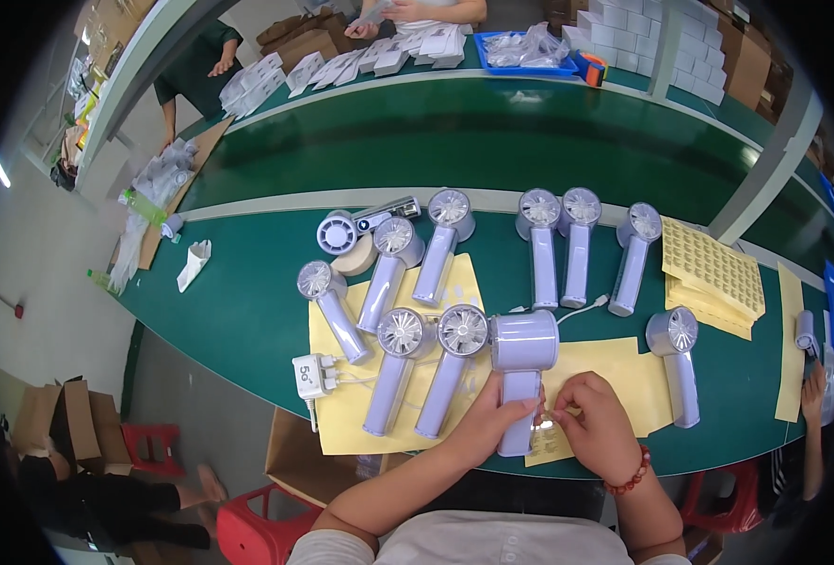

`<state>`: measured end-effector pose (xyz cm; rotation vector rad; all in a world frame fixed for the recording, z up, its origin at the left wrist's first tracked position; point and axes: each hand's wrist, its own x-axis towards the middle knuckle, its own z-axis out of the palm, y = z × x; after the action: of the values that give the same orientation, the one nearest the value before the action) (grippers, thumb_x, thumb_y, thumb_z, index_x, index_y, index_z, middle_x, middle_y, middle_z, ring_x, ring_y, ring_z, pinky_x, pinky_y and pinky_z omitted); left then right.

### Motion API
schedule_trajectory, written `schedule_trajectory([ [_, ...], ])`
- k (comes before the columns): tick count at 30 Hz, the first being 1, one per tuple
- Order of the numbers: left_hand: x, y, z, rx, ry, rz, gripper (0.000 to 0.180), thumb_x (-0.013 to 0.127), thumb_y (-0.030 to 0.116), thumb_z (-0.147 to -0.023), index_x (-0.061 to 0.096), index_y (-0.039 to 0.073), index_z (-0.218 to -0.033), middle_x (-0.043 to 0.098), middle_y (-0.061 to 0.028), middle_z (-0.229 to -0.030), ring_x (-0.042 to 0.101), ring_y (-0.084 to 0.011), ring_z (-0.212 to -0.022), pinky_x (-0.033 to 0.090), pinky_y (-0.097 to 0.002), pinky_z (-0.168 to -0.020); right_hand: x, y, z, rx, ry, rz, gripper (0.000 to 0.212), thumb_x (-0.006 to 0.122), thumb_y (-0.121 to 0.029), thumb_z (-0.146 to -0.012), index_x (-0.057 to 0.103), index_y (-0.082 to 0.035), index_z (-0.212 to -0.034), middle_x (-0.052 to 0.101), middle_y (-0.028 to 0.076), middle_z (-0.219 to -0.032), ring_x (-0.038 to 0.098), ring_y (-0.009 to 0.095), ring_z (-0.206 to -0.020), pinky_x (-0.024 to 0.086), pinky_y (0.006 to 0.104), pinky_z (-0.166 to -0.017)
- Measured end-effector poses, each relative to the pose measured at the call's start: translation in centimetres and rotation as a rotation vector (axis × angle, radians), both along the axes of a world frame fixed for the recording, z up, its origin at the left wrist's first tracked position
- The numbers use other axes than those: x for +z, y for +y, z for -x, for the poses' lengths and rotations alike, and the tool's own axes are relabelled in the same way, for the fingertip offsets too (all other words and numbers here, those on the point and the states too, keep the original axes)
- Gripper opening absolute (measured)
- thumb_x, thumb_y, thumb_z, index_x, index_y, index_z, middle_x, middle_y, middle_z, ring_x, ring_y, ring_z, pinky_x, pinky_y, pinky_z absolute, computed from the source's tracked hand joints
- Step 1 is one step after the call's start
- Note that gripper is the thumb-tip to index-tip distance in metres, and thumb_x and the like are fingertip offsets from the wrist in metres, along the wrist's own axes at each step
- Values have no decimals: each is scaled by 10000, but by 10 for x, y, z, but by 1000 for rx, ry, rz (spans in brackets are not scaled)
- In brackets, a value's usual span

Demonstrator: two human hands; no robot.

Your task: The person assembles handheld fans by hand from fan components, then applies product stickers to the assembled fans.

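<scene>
My left hand (485,426) is wrapped round the handle of a lavender handheld fan (525,341), its round head pointing away from me. Beside that handle, my right hand (601,431) has thumb and forefinger pinched together; a small clear piece, perhaps film, shows by the fingertips, too small to make out. Two similar fans (404,332) (462,330) lie just left of the held one, on a yellow sheet (341,428). Several more lie farther back, including a pair (539,209) (580,207). One fan (682,377) rests to the right of my right hand.
A white plug charger (315,376) with a cable sits at left. Stacked yellow sticker sheets (713,273) lie at right. Behind a pale rail (502,201) runs a green belt (417,151). A blue tray (525,68) holds clear bags. Other people work at the far side and right edge.
</scene>
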<state>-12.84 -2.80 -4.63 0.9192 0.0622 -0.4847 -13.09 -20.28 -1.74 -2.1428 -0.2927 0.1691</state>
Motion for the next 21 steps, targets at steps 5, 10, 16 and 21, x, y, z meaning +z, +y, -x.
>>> schedule_trajectory([
  [5, -4, -3, 2, -19, -11, -96, 419, 550, 113, -812, 361, 29, -1176, 515, -87, -977, 537, -170, -843, 461, -318, -776, 2, 1, 2, -15, 7, 41, 104, 642, -12, -723, 561, -34, -783, 535, 110, -902, 527, 304, -862, 447, 359, -731],
  [10, -6, -5, -1, 42, -71, -274, 404, 572, 135, -809, 392, 23, -1153, 535, -73, -930, 544, -158, -845, 458, -304, -781, -1, -3, -7, 37, -97, 60, 99, 621, -17, -728, 538, -24, -782, 523, 131, -851, 514, 332, -845, 425, 381, -736],
  [16, 2, 0, -8, 47, -43, -128, 392, 532, 89, -840, 363, 11, -1185, 527, -87, -961, 548, -151, -846, 463, -297, -770, -2, 0, -11, -1, 21, -51, 88, 625, -36, -744, 550, -28, -790, 527, 120, -858, 530, 301, -814, 439, 360, -697],
  [21, 5, -4, -6, 54, -39, -174, 421, 574, 211, -792, 396, 35, -1131, 523, -86, -918, 530, -159, -828, 462, -314, -759, -4, 1, -5, -3, -47, 33, 85, 623, -25, -741, 553, -31, -789, 525, 95, -873, 528, 286, -841, 445, 363, -702],
])
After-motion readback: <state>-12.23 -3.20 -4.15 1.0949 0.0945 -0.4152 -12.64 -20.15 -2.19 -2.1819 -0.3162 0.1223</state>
